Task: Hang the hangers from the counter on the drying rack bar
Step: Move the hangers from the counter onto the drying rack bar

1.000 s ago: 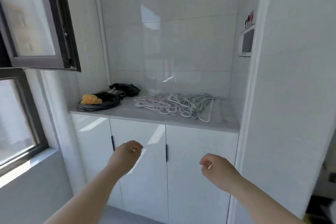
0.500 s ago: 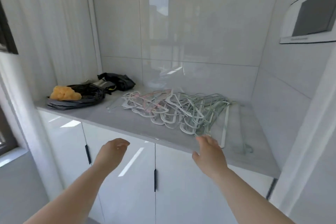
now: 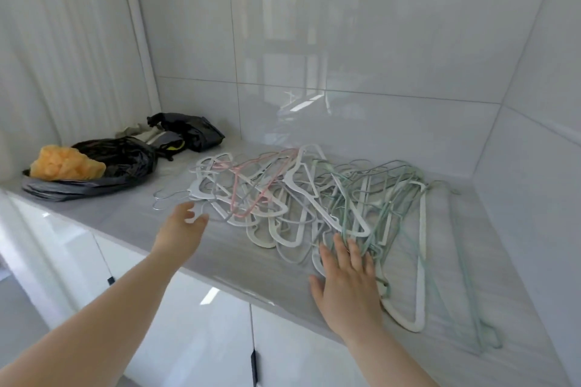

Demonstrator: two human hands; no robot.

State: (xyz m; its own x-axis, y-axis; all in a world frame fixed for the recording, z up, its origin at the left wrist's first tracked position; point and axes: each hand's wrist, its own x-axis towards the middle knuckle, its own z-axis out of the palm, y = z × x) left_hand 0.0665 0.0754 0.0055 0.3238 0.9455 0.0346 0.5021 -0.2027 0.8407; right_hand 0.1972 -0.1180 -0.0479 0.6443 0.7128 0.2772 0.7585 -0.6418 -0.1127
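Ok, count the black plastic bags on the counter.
2. One black bag lies at the left end of the counter, with an orange lump on it; the second bag sits just behind it. Folded items between them could hide another.

Only the person's arms and hands were in view. The left hand and left forearm were bare as far as the frame's lower edge. The right hand and right forearm were bare likewise. The left fingertips were blurred.
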